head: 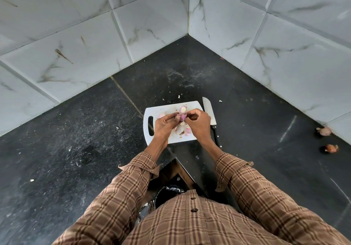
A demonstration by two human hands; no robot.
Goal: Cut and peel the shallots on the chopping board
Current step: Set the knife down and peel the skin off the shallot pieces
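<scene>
A white chopping board (163, 111) lies on the black counter in the corner. Above its middle, my left hand (164, 125) and my right hand (198, 124) meet, both pinching one purple shallot (182, 117) between fingertips. A cut shallot half (183, 109) with a pale face lies just beyond the fingers. Peeled pieces and bits of skin (183, 130) lie on the board below the hands, partly hidden. A knife (209, 112) lies flat along the board's right edge, its handle under my right wrist.
Two unpeeled shallots (324, 131) (331, 148) sit on the counter far right by the tiled wall. A bin with a black liner (167, 193) stands below the counter edge in front of me. Small scraps dot the counter beyond the board.
</scene>
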